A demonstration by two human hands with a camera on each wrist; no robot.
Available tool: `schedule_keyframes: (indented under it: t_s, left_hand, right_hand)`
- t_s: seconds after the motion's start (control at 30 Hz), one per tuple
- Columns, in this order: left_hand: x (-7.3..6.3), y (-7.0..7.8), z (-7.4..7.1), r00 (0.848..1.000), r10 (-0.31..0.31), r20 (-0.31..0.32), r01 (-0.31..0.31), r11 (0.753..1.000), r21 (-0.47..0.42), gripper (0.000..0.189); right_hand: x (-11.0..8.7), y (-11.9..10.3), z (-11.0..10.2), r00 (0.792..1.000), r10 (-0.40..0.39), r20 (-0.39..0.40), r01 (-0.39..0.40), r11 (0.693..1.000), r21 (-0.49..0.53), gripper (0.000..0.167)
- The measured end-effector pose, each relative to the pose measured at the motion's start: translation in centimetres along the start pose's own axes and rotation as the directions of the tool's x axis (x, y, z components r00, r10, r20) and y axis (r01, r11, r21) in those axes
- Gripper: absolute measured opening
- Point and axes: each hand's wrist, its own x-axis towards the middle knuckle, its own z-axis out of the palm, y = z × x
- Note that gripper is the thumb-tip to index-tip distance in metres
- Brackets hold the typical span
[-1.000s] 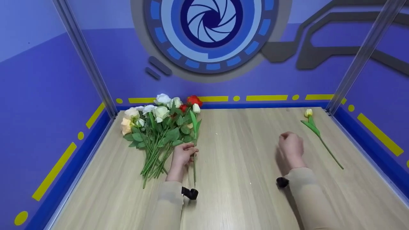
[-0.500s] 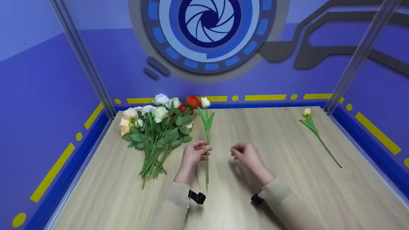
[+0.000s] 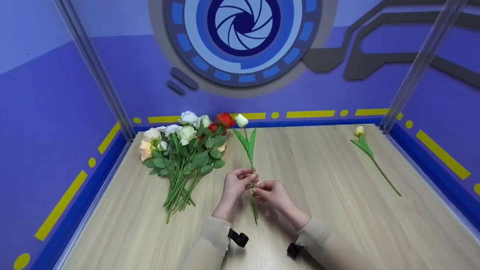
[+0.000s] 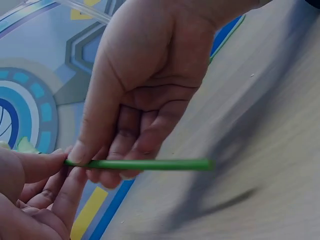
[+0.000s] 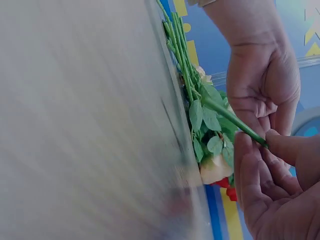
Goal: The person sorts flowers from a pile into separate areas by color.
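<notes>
A white tulip [image 3: 241,120] with two green leaves stands raised over the table, bloom toward the back wall. My left hand [image 3: 236,185] pinches its green stem between thumb and fingers. Just below, my right hand [image 3: 275,195] pinches the same stem with thumb and forefinger. In the left wrist view the stem's lower end [image 4: 165,164] sticks out past the right hand [image 4: 150,75], and the left hand [image 4: 37,195] shows at the lower left. The right wrist view has both hands meeting at the stem [image 5: 235,120].
On the left of the wooden table [image 3: 318,168] lies a heap of white, peach and red roses [image 3: 187,150], stems toward me. One yellowish-white tulip [image 3: 363,144] lies at the right. Blue-purple walls [image 3: 123,75] enclose the back and sides.
My left hand has carried the white tulip rightward, away from the rose heap. My right hand has come left from near the other tulip and now pinches the stem.
</notes>
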Motion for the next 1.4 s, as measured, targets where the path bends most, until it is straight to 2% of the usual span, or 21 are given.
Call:
schedule_keyframes:
  t_s: [0.2, 0.37, 0.7, 0.8, 0.97, 1.07, 1.17, 1.3, 1.4]
  left_hand:
    - [0.0, -0.4, 0.5, 0.998, 0.063, -0.023, -0.062, 0.998, 0.028, 0.024]
    - [0.0, -0.5, 0.7, 0.995, 0.095, -0.031, -0.092, 0.993, 0.074, 0.027]
    - [-0.1, 0.5, 0.2, 0.989, 0.148, -0.004, -0.145, 0.972, 0.187, 0.032]
    - [0.1, 0.7, -0.6, 0.988, 0.152, -0.038, -0.140, 0.966, 0.217, 0.030]
    - [0.6, 1.2, -2.6, 0.980, 0.145, -0.138, -0.111, 0.968, 0.225, 0.026]
    - [0.8, 1.4, -4.0, 0.965, 0.174, -0.196, -0.123, 0.961, 0.247, 0.024]
    - [1.1, 1.5, -5.2, 0.940, 0.209, -0.269, -0.126, 0.947, 0.295, 0.023]
    - [1.2, 1.6, -6.8, 0.888, 0.261, -0.378, -0.106, 0.917, 0.384, 0.022]
    - [1.2, 1.6, -8.1, 0.843, 0.285, -0.456, -0.070, 0.899, 0.433, 0.023]
  right_hand:
    - [0.1, 0.4, 0.0, 0.999, -0.021, -0.038, 0.021, 1.000, -0.003, 0.017]
    - [0.4, 1.1, -0.2, 0.999, -0.021, -0.033, 0.020, 1.000, -0.008, 0.016]
    - [0.8, 1.0, -1.3, 1.000, -0.004, -0.029, 0.004, 1.000, -0.001, 0.015]
    - [1.0, 1.0, -1.9, 0.998, 0.006, -0.064, -0.006, 1.000, -0.004, 0.016]
    - [1.5, 1.0, -3.0, 0.992, 0.056, -0.116, -0.054, 0.998, 0.025, 0.016]
    - [1.8, 1.1, -3.9, 0.985, 0.083, -0.150, -0.079, 0.996, 0.031, 0.015]
    - [2.2, 1.1, -5.0, 0.972, 0.134, -0.195, -0.126, 0.991, 0.050, 0.013]
    - [2.6, 1.3, -7.0, 0.956, 0.169, -0.241, -0.156, 0.985, 0.074, 0.016]
    - [2.7, 1.5, -9.2, 0.946, 0.149, -0.287, -0.142, 0.989, 0.044, 0.021]
